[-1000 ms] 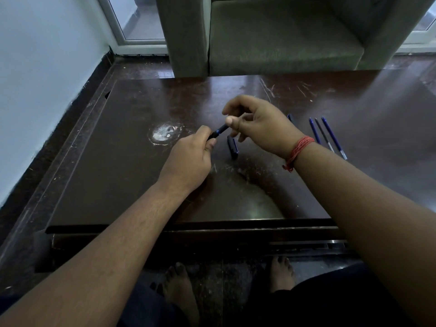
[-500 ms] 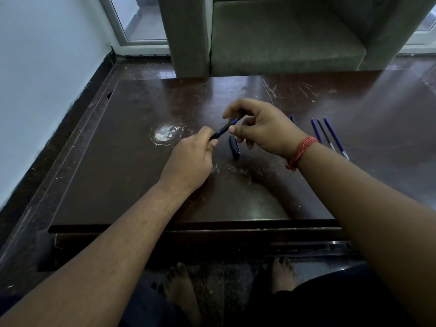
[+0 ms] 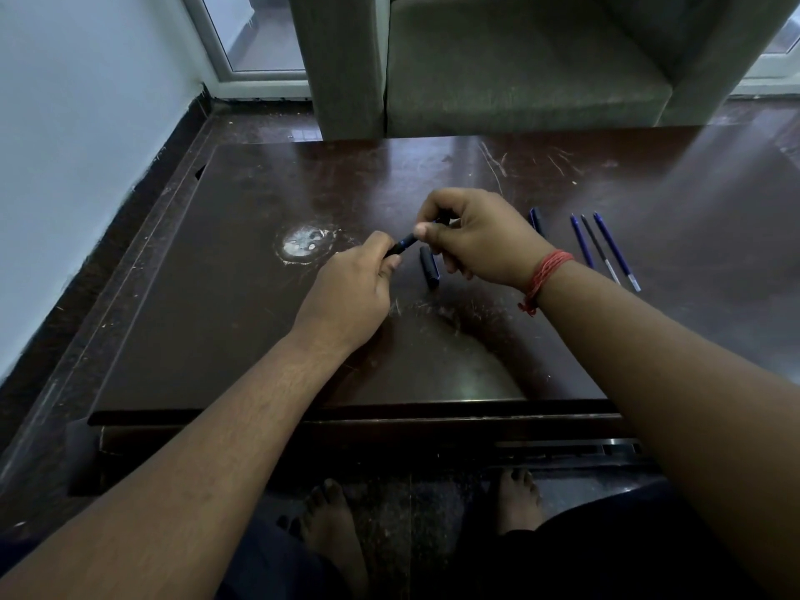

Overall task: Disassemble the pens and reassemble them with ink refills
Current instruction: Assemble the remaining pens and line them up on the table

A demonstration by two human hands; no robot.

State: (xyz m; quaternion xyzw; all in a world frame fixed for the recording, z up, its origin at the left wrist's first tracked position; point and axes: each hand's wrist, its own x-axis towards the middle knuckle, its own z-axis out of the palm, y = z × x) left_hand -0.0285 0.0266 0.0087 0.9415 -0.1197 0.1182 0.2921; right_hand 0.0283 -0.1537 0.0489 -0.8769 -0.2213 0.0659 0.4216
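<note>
Both hands met above the middle of the dark table (image 3: 242, 322) and held one dark blue pen (image 3: 404, 243) between them, lifted off the surface. The left hand (image 3: 346, 296) had its fingers curled around the lower end of the pen, and the right hand (image 3: 480, 236) pinched the upper end with thumb and fingers. A dark pen cap (image 3: 428, 268) lay on the table just under the right hand. Behind the right wrist another pen piece (image 3: 536, 218) was partly hidden. To the right, three thin ink refills (image 3: 604, 249) lay side by side. A grey armchair (image 3: 519, 67) stood behind the table.
</note>
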